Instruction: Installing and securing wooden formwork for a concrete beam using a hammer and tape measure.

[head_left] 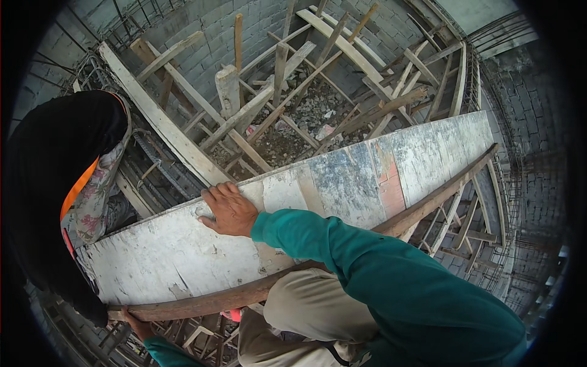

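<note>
1. Wall (208, 55): it is made of grey blocks, on the far side, with sticks and rubble (299, 119) in front of it.
2. Board (183, 263): this big, worn, white board lies across the middle, from near left to far right. Laying it across looks done. I can't tell if it is fixed down, so that part may be left.
3. Other person (61, 153): at the left, by the board's left end, in a black head cover.
4. Beam (208, 301): brown wood, along the board's near edge.
5. Right hand (229, 208): on the board by its far edge. The thumb sticks out, and the other fingers lie loosely together, not pinching.
6. Left hand (139, 324): at the beam's left end. Its fingers are partly hidden, so I can't tell if they pinch.
</note>
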`<action>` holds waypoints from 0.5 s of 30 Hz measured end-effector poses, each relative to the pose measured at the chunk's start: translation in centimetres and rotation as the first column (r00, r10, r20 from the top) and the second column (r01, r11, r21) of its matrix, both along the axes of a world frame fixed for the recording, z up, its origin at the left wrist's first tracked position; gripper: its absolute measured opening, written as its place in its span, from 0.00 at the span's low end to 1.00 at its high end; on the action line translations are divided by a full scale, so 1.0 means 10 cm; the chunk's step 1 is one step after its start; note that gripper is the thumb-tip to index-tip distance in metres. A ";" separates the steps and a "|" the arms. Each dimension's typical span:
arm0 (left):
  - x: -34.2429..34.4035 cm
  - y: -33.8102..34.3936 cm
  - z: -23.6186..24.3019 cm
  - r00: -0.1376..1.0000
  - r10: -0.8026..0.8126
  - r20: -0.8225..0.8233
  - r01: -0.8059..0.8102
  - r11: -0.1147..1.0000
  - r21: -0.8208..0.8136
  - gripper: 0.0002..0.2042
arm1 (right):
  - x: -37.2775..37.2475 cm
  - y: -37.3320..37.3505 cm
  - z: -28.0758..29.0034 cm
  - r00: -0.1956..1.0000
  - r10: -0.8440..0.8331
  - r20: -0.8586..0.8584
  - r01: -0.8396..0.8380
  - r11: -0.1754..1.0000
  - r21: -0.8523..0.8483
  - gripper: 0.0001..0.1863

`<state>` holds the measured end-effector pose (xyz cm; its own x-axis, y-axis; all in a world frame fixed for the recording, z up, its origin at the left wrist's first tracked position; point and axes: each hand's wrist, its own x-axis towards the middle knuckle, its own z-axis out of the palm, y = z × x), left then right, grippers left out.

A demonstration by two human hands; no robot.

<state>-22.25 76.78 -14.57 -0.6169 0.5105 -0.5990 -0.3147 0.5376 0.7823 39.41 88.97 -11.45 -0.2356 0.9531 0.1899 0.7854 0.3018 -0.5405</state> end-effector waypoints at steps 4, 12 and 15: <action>-0.16 0.02 0.09 0.999 0.026 0.029 -0.026 1.000 0.006 0.49 | -0.07 0.02 0.05 1.000 0.012 0.002 -0.011 1.000 -0.014 0.36; -0.22 -0.05 0.17 0.992 -0.067 -0.104 0.067 0.998 -0.003 0.49 | -0.08 0.13 0.18 0.999 0.042 -0.017 -0.043 0.998 -0.036 0.32; -0.11 0.04 0.07 0.994 0.100 0.035 -0.101 0.994 0.030 0.49 | -0.05 0.11 0.15 0.999 0.032 0.036 -0.036 0.995 0.093 0.32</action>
